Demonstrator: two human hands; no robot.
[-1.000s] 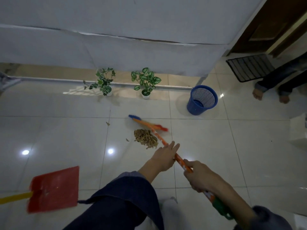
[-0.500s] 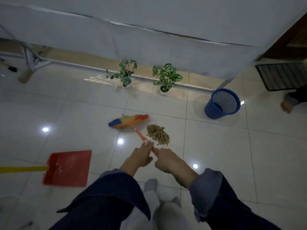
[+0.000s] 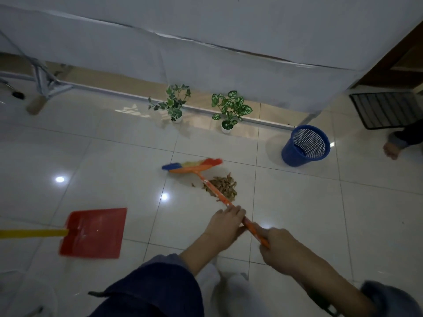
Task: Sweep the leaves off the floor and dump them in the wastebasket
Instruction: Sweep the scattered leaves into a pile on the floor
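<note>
While both hands hold the broom (image 3: 207, 183) handle, I log: left hand (image 3: 225, 227) farther, fingers laid over the shaft; right hand (image 3: 278, 249) nearer, fingers curled round it. Broom head on the floor (image 3: 91, 156), left of and beyond the leaves (image 3: 223, 186); since half a second ago the shaft now crosses the pile's left edge. Leaves remain one heap. Wastebasket (image 3: 305, 146) far right, well apart. Dustpan (image 3: 93, 232) near left, untouched. Two plants (image 3: 230, 110) by the wall.

Brown leaf pile (image 3: 223, 186) under orange broom (image 3: 194, 167), blue wastebasket (image 3: 305, 146) upright nearby
</note>
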